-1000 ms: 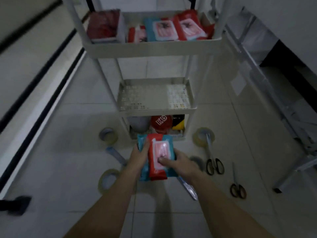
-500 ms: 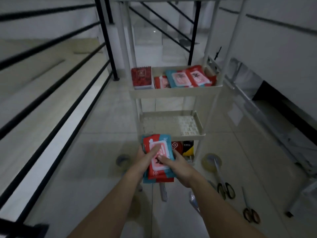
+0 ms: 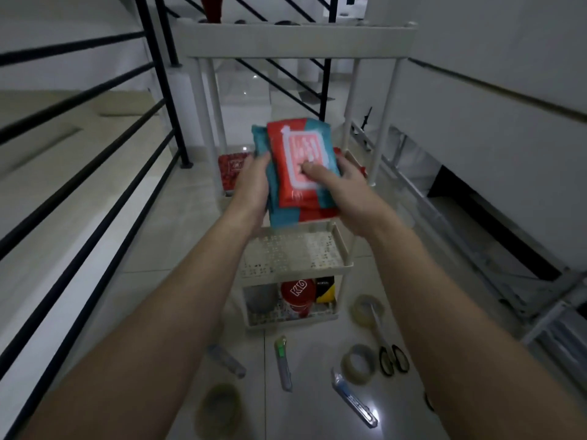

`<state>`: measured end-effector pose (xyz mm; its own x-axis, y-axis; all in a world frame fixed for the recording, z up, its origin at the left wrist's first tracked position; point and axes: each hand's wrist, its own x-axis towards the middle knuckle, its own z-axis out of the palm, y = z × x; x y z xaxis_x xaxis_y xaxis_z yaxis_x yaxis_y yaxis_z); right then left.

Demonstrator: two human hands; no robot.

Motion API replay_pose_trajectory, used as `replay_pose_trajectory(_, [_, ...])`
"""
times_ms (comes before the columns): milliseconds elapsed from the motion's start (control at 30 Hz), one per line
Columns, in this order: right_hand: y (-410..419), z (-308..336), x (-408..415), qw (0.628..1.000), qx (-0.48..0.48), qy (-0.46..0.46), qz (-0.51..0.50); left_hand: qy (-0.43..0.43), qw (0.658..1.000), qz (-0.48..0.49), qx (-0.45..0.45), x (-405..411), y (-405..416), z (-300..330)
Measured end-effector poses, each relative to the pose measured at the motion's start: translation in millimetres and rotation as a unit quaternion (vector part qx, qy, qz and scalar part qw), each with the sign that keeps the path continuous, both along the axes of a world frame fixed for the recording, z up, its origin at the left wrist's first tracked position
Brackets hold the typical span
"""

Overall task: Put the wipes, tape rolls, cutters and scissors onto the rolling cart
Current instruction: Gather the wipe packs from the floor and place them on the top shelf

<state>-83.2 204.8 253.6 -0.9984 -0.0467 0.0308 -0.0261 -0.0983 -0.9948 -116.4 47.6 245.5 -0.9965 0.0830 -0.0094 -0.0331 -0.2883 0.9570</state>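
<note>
Left hand [image 3: 254,182]: clasps wipes stack [image 3: 298,173] at its left edge;
Right hand [image 3: 346,188]: grips same stack, thumb on top;
Stack: held above cart [image 3: 295,42] shelf

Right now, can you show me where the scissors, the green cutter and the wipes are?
scissors [image 3: 393,360], head view, on the black handle loops.
green cutter [image 3: 283,363], head view, on the middle of its body, on the floor.
wipes [image 3: 300,166], head view, on the top pack's pink label, held in both hands.

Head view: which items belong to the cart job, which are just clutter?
Job:
- wipes packs, held by left hand and right hand
- tape rolls
- cutters
- scissors
- cart

Lying about:
- red can, bottom shelf
- railing
</note>
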Motion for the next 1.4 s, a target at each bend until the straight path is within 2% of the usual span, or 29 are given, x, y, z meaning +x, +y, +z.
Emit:
replay_pose_trajectory(133, [10, 18, -50, 0.998, 0.0, -0.015, -0.062, 0.014, 0.996, 0.038, -0.081, -35, 19, 25])
replay_pose_trajectory(267, [17, 10, -89, 0.993, 0.014, -0.074, -0.092, -0.008, 0.976, 0.103, -0.189, -77, 32, 12])
replay_pose_trajectory(333, [20, 3, -105, 0.989, 0.026, -0.096, -0.107, 0.0, 0.957, 0.146, -0.251, -93, 34, 3])
replay_pose_trajectory(467, [28, -7, -127, 0.98, 0.005, -0.108, -0.166, 0.005, 0.897, 0.156, -0.413, -103, 40, 5])
replay_pose_trajectory(600, [34, -16, -139, 0.969, 0.087, -0.097, -0.211, 0.046, 0.852, 0.148, -0.5, -106, 46, 3])
replay_pose_trajectory(733, [30, -26, -142, 0.944, 0.213, -0.054, -0.246, 0.115, 0.809, 0.143, -0.558, -104, 44, -3])
replay_pose_trajectory(800, [28, -28, -144, 0.924, 0.279, -0.034, -0.258, 0.153, 0.799, 0.147, -0.563, -100, 41, -6])
replay_pose_trajectory(900, [25, -24, -142, 0.873, 0.392, -0.035, -0.288, 0.207, 0.797, 0.156, -0.546, -86, 36, -5])
replay_pose_trajectory(967, [20, -21, -128, 0.85, 0.433, -0.018, -0.3, 0.238, 0.793, 0.166, -0.535, -77, 33, -5])
replay_pose_trajectory(1067, [10, -23, -93, 0.853, 0.414, 0.108, -0.3, 0.296, 0.795, 0.196, -0.491, -54, 32, -7])
replay_pose_trajectory(1133, [-3, -38, -67, 0.861, 0.372, 0.201, -0.283, 0.315, 0.818, 0.201, -0.438, -32, 33, -15])
replay_pose_trajectory(1233, [-14, -73, -26, 0.848, 0.308, 0.305, -0.307, 0.313, 0.854, 0.194, -0.367, 7, 37, -39])
replay_pose_trajectory(1300, [-11, -104, 2, 0.841, 0.291, 0.327, -0.317, 0.3, 0.867, 0.19, -0.35, 30, 43, -65])
replay_pose_trajectory(1400, [5, -164, 33, 0.863, 0.321, 0.25, -0.298, 0.246, 0.888, 0.145, -0.36, 55, 59, -120])
